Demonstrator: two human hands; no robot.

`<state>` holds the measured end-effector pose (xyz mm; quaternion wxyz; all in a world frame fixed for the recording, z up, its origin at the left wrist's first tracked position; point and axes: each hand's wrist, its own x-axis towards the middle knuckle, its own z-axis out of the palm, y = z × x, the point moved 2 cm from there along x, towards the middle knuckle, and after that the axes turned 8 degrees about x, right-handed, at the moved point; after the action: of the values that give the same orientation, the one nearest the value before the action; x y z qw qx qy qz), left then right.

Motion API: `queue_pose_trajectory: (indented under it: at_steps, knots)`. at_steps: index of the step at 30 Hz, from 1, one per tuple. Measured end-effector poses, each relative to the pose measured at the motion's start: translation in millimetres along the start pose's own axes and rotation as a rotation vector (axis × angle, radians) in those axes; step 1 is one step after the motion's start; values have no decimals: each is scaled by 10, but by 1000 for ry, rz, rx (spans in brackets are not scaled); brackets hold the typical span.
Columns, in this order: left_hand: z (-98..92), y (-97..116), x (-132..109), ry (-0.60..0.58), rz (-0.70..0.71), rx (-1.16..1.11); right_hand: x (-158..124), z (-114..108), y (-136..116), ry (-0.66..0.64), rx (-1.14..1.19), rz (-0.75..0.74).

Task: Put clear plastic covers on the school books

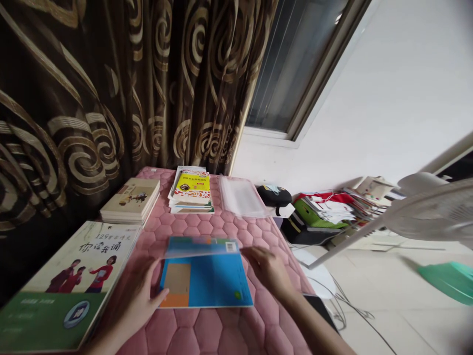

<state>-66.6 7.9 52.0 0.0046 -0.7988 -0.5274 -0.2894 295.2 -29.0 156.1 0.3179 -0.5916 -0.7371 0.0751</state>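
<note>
Left hand [140, 293] is being held wide, thumb and fingers parted, at the left edge of a blue book [219, 276], with the thumb being rested by its lower left corner. Right hand [268, 268] is being held narrow, fingers bunched, just beside the book's upper right corner; whether anything is being pinched there cannot be told through the blur. A strip of clear film [201, 254] is being stretched across the upper part of the book, between the two hands. The blue book itself is lying flat, back cover up, in the lower middle of the frame, on a pink quilted cover [214, 328].

At lower left, a green and cream book [40, 291] is being shown face up, with a stack of tan books [133, 195] lying just above it. Near the center, a pile topped by a yellow book [194, 183] is being flanked on its right by clear plastic sheets [242, 195]. Beyond these, a black case [273, 196] is resting. A patterned curtain [148, 98] is hanging across the upper left, while a white fan [436, 212] is standing at the right.
</note>
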Motion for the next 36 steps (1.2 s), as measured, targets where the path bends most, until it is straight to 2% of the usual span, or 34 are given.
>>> queue_pose_trajectory:
  at_steps: [3,6,9,13,19,26,32,36]
  knots:
    - [107,-8,-40,-38,54,45,632,-191,-13,101,-139,-54]
    - [143,26,-73,-66,98,115,1270,-216,57,149,-234,-3]
    - [138,50,-103,-76,114,163,1756,-83,187,109,-259,101]
    - [137,43,-158,-77,131,216,2098,168,331,51,-266,224]
    - [110,31,-166,-121,205,340,2268,497,534,13,-245,346]
    - [30,100,-135,-78,221,331,2333,776,755,14,-170,442]
    - [66,68,-162,-84,190,316,2259,699,700,80,-76,322]
    - [100,38,-162,-54,184,290,1949,591,573,87,32,203]
